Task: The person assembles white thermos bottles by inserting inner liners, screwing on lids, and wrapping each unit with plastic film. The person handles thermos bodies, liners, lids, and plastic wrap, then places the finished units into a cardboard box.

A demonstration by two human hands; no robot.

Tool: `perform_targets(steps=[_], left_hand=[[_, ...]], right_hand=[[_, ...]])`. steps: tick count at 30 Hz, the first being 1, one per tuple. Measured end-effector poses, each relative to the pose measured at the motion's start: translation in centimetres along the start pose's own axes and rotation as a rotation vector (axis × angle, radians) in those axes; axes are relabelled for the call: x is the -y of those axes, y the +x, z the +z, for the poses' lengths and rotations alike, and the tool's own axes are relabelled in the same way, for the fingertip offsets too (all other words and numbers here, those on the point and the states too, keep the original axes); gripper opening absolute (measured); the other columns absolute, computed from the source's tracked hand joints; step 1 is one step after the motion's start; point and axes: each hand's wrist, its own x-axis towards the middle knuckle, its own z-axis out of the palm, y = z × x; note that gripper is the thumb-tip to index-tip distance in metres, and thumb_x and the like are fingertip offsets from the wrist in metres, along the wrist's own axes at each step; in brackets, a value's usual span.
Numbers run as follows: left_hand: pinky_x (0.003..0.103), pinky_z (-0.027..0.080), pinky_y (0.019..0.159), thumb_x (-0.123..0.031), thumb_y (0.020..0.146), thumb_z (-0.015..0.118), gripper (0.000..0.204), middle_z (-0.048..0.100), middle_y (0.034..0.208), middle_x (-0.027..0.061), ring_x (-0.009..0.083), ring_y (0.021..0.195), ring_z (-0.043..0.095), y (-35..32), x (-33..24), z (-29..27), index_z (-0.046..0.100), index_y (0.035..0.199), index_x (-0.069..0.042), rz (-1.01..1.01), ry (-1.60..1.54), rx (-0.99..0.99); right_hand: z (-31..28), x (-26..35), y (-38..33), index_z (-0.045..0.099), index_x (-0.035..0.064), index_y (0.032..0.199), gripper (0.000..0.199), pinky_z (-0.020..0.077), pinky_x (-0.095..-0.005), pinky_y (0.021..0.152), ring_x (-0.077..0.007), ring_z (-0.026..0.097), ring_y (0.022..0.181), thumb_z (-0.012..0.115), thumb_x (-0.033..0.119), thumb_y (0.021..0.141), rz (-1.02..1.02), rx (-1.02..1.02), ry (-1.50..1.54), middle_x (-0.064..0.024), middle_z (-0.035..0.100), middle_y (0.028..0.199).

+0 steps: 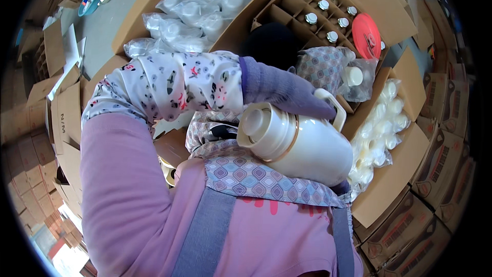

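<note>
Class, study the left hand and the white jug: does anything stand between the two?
Nothing visible does, apart from the purple glove worn on the left hand. That hand lies along the upper side of the white jug, its fingers at the handle.

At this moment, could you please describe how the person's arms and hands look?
The left arm has a plain lilac-pink cloth sleeve, then a white sleeve cover printed with small dark and red figures. The left hand wears a greyish-purple fabric glove. The right hand is mostly hidden.
</note>
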Motion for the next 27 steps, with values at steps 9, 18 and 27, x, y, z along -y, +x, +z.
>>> perform_targets(steps=[9,18,27], left_hand=[[0.036,0.048,0.091,-0.041,0.073,0.075,0.065,0.063,0.111,0.0181,0.0292,0.103,0.062,0.7,2.8,-1.4,0.056,0.124,-0.005,0.489,0.166,-0.241],[0.046,0.046,0.094,-0.045,0.06,0.082,0.083,0.049,0.128,0.024,0.0405,0.112,0.054,1.7,7.4,-1.2,0.053,0.129,-0.01,0.755,0.522,-0.286],[0.046,0.049,0.092,-0.045,0.064,0.081,0.073,0.051,0.128,0.024,0.0397,0.111,0.056,1.5,8.3,-2.7,0.058,0.124,-0.01,0.676,0.363,-0.286]], right_hand=[[-1.2,3.4,0.0,0.062,0.0019,0.11,0.04,0.0493,-0.0377,0.087,-0.0264,0.063,0.098,0.077,0.015,0.075,-0.166,-0.197,-0.212,-0.0131,0.066,0.105],[0.0,1.1,2.7,0.062,0.0104,0.116,0.049,0.051,-0.0408,0.083,-0.0335,0.061,0.097,0.071,0.034,0.074,-0.539,0.243,-0.891,-0.012,0.062,0.111],[0.2,-0.5,4.2,0.064,0.008,0.112,0.045,0.0533,-0.0394,0.073,-0.0313,0.065,0.085,0.074,0.029,0.074,-0.266,0.345,-0.723,-0.0105,0.066,0.102]])
